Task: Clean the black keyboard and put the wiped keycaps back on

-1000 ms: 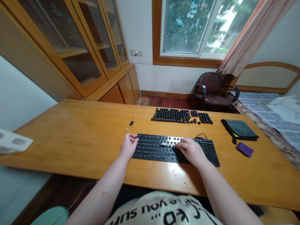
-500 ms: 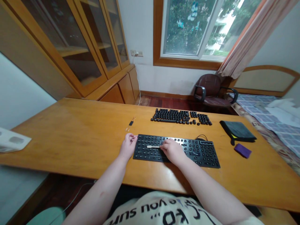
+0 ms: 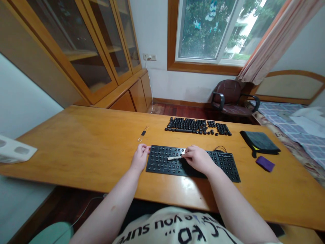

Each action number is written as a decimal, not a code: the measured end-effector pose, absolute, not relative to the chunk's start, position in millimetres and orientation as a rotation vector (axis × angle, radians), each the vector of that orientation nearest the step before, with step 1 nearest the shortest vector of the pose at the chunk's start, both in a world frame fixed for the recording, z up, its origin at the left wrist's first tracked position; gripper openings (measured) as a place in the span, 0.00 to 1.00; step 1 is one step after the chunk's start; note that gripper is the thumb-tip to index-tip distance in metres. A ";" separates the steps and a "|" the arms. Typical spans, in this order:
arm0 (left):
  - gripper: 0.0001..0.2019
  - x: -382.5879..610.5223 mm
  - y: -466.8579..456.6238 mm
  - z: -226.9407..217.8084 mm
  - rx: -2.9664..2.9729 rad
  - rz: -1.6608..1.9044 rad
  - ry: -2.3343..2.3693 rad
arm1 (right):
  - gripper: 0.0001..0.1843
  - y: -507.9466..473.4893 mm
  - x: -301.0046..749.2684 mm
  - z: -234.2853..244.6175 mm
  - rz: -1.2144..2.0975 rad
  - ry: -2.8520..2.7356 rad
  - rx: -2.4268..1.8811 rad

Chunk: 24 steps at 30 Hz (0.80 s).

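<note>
The stick [image 3: 174,158] lay pinched between the fingertips of your right hand [image 3: 199,159], its pale tip pointing left and resting on the upper middle of the keyboard [image 3: 220,166]. That keyboard, black and stripped of its caps, sat flat on the tabletop [image 3: 88,149] just in front of you, long side toward you. Your right hand rested over its middle, fingers curled around the stick. Your left hand [image 3: 139,157] held the keyboard's left end, thumb and fingers closed on the upper corner, palm on the wood beside it. A thin cable [image 3: 218,148] looped out behind the keyboard's right part. Farther back, the keycaps [image 3: 198,126] lay in rows in keyboard order, well apart from the keyboard. A small wire puller [image 3: 143,133] lay to their left, near your left hand. On the right side of the tabletop lay a dark folded cloth [image 3: 259,140], with a small purple pad [image 3: 265,164] just in front of it. A white object [image 3: 14,151] poked in at the far left edge. Beyond the tabletop stood a chair [image 3: 230,98] under the window [image 3: 210,30], a glass-fronted cabinet [image 3: 83,51] to the left and a bed [image 3: 299,125] to the right.
</note>
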<state>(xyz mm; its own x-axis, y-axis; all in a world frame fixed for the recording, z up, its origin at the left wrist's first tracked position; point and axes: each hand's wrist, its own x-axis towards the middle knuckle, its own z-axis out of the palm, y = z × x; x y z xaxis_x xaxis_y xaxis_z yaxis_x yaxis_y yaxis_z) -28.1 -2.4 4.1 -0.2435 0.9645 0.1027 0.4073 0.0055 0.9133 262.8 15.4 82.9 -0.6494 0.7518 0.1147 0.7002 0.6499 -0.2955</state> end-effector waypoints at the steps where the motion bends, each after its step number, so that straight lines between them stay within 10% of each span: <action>1: 0.10 -28.3 -2.3 3.6 1.418 1.214 1.695 | 0.13 14.6 261.1 81.1 0.326 -2.664 -1.190; 24: 0.12 -31.0 0.6 -0.3 1.399 1.178 1.690 | 0.16 -29.4 251.3 59.0 0.435 -2.345 -1.112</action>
